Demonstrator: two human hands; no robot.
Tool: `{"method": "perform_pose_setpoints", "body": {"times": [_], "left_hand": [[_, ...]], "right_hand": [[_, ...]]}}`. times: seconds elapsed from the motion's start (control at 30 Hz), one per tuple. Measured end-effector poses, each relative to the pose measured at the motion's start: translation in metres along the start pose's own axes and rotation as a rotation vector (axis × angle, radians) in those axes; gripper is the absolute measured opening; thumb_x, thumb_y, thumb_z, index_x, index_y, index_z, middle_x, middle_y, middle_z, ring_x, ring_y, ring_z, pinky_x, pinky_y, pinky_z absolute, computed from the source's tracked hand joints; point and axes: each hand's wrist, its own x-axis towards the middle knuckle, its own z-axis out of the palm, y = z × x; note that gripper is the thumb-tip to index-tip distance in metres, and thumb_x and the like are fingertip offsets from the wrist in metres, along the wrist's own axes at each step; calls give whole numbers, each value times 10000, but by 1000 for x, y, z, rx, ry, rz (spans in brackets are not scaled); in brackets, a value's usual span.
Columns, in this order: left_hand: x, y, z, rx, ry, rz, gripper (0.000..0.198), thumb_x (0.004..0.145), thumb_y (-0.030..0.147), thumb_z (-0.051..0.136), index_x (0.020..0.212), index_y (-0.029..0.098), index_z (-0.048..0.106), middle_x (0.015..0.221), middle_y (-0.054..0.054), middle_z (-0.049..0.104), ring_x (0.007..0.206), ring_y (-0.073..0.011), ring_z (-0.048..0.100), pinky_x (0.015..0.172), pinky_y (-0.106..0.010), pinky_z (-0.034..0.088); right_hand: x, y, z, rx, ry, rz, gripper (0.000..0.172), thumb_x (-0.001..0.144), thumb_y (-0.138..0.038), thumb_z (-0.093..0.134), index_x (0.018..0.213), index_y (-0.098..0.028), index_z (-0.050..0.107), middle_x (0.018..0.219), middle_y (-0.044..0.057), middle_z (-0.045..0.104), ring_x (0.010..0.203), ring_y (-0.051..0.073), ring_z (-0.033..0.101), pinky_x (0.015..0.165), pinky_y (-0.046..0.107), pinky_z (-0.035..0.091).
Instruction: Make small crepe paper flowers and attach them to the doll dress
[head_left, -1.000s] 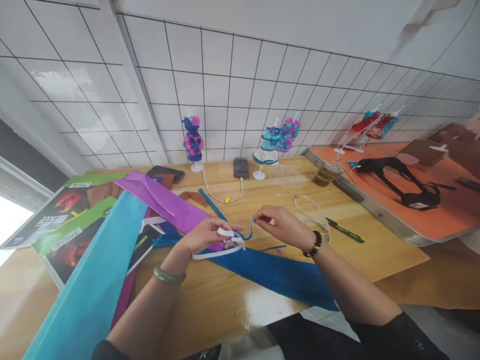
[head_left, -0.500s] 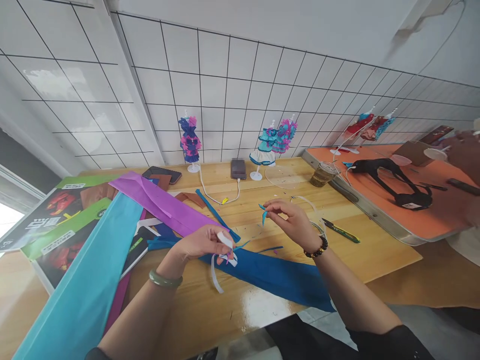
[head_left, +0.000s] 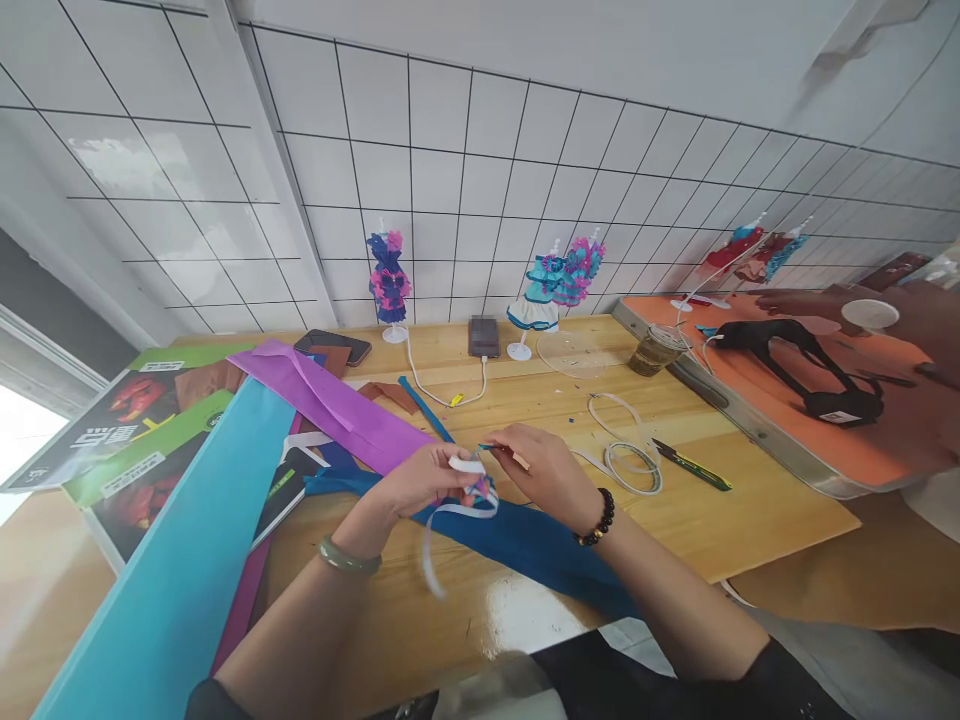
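My left hand (head_left: 424, 482) pinches a curled white ribbon (head_left: 469, 510); small purple and blue bits show inside its loop, and one loose end hangs down, blurred. Close by on the right, my right hand (head_left: 547, 475) has thumb and forefinger closed on a small blue paper strip (head_left: 485, 447), held just above the ribbon. Beneath both hands a long dark blue sheet (head_left: 540, 545) lies across the wooden table (head_left: 367, 610). A purple folded sheet (head_left: 330, 410) and a light blue one (head_left: 217, 520) lie to the left.
Small dresses on stands (head_left: 390, 285) stand along the tiled wall beside a power bank (head_left: 484, 337) with a white cable. Rightward lie a ribbon coil (head_left: 634, 468), a utility knife (head_left: 691, 465) and a cup (head_left: 656, 350). A person's blurred arm shows over the orange table (head_left: 757, 375).
My right hand has moved left and slightly down, bringing the blue strip to the white ribbon in my left hand. The ribbon coil on the table now shows more fully.
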Motion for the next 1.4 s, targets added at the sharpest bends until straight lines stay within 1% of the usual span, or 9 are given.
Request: {"method": "perform_pose_setpoints", "body": {"times": [0.13, 0.3, 0.43, 0.53, 0.67, 0.9, 1.07, 1.27, 1.4], "left_hand": [[7, -1, -3, -145, 195, 137, 176, 676, 209, 671, 786, 109, 576, 712, -57, 626, 587, -112, 580, 566, -234, 451], [9, -1, 0, -348, 199, 237, 120, 693, 156, 646, 740, 127, 539, 730, -37, 615, 557, -87, 557, 571, -228, 449], [6, 5, -14, -489, 252, 336, 69, 706, 110, 615, 716, 119, 547, 700, -18, 570, 548, -57, 507, 574, -207, 435], [3, 12, -30, -535, 299, 394, 99, 696, 87, 609, 761, 138, 554, 701, -12, 549, 576, -67, 500, 578, -210, 434], [0, 16, -40, -556, 349, 402, 219, 694, 82, 595, 900, 153, 566, 682, -3, 532, 566, -63, 482, 565, -206, 431], [1, 15, -43, -616, 372, 446, 120, 714, 58, 550, 794, 147, 552, 695, 0, 516, 585, -53, 478, 571, -189, 418], [2, 15, -51, -639, 398, 502, 123, 735, 44, 528, 807, 140, 556, 714, -6, 520, 579, -41, 467, 564, -173, 414], [0, 17, -55, -669, 404, 517, 111, 754, 39, 510, 769, 143, 548, 808, -20, 540, 565, -23, 454, 554, -158, 414], [-2, 19, -55, -720, 397, 544, 141, 761, 20, 493, 796, 144, 550, 774, -14, 537, 575, -26, 468, 572, -161, 427]], "right_hand": [[-7, -4, 13, 196, 6, 130, 289, 824, -172, 450, 1098, -219, 528, 836, 46, 610, 761, 148, 564, 712, 286, 455], [-7, -7, 37, 504, 86, 327, 465, 780, -208, 504, 1221, -204, 356, 739, 3, 588, 656, 125, 567, 637, 265, 475], [-4, 11, 29, 670, 80, 406, 444, 755, -250, 537, 1169, -173, 395, 700, -15, 574, 629, 113, 572, 650, 272, 481], [-10, 33, 11, 602, 87, 466, 353, 778, -283, 509, 1103, -151, 470, 723, 8, 580, 636, 118, 578, 654, 281, 480], [-26, 52, 0, 298, -51, 484, 226, 771, -278, 523, 952, -159, 590, 792, 48, 630, 709, 150, 584, 665, 290, 463], [-24, 29, 21, 62, -273, 221, 171, 820, -204, 471, 807, -190, 640, 809, 44, 638, 776, 151, 566, 702, 260, 417], [-14, 20, 31, -99, -338, 181, 188, 833, -224, 464, 769, -181, 636, 779, 54, 632, 770, 155, 566, 702, 254, 397], [-13, 20, 43, -110, -322, 199, 134, 809, -197, 493, 766, -181, 619, 788, 49, 630, 779, 155, 564, 696, 256, 393], [-5, 20, 42, 82, -189, 322, 61, 770, -212, 547, 791, -169, 586, 780, 44, 615, 735, 148, 554, 670, 268, 412]]}}
